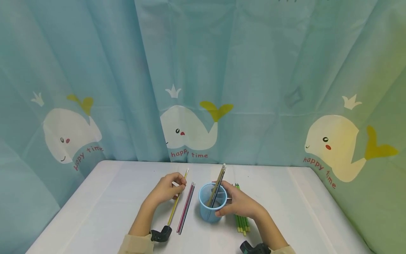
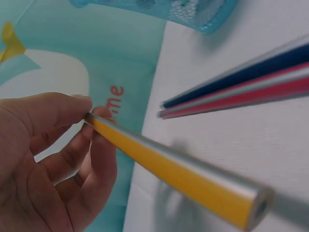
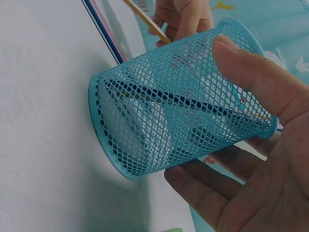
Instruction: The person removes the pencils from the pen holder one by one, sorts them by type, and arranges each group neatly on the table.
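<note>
My left hand [image 1: 167, 187] pinches a yellow-and-silver striped pencil [image 2: 174, 169] between thumb and fingertips, near one end in the left wrist view. On the other side, my right hand [image 1: 239, 201] grips a blue mesh pencil cup [image 3: 169, 101], thumb near its rim and fingers around the far side. Inside the cup lean a few pencils [image 1: 219, 185], one gold and one dark, their tops rising well above the rim. Between the hands, a red striped pencil [image 1: 185, 210] and a dark blue striped pencil [image 1: 188, 211] lie side by side on the white table.
Several green pencils [image 1: 241, 224] lie bundled on the white table [image 1: 104, 208], partly behind the right hand. A blue curtain [image 1: 263, 70] with printed whales hangs along the table's back edge. Each wrist wears a small black camera [image 1: 161, 234].
</note>
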Demonstrator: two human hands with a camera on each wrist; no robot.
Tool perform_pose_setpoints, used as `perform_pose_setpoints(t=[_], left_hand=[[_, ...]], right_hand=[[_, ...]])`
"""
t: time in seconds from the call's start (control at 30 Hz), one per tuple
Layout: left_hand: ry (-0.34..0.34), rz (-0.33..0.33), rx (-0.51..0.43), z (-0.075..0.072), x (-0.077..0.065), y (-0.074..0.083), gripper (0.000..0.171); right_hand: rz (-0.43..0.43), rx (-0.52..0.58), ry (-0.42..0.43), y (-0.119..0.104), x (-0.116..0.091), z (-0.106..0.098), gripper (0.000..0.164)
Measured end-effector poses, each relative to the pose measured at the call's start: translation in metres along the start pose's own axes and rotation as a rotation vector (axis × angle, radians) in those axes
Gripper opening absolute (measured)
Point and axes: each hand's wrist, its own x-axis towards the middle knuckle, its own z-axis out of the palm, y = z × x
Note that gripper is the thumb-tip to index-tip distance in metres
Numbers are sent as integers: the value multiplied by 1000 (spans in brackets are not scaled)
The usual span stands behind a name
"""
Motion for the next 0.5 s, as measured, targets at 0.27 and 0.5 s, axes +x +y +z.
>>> perform_pose_setpoints(t=[0.27, 0.5], left_hand=[[-57, -38, 15, 7, 1, -11, 7], [-79, -66, 59, 9, 1, -15, 11]], right_hand=[[-10, 6, -4, -2, -1, 1, 87], [-7, 2, -1, -2, -1, 0, 87]])
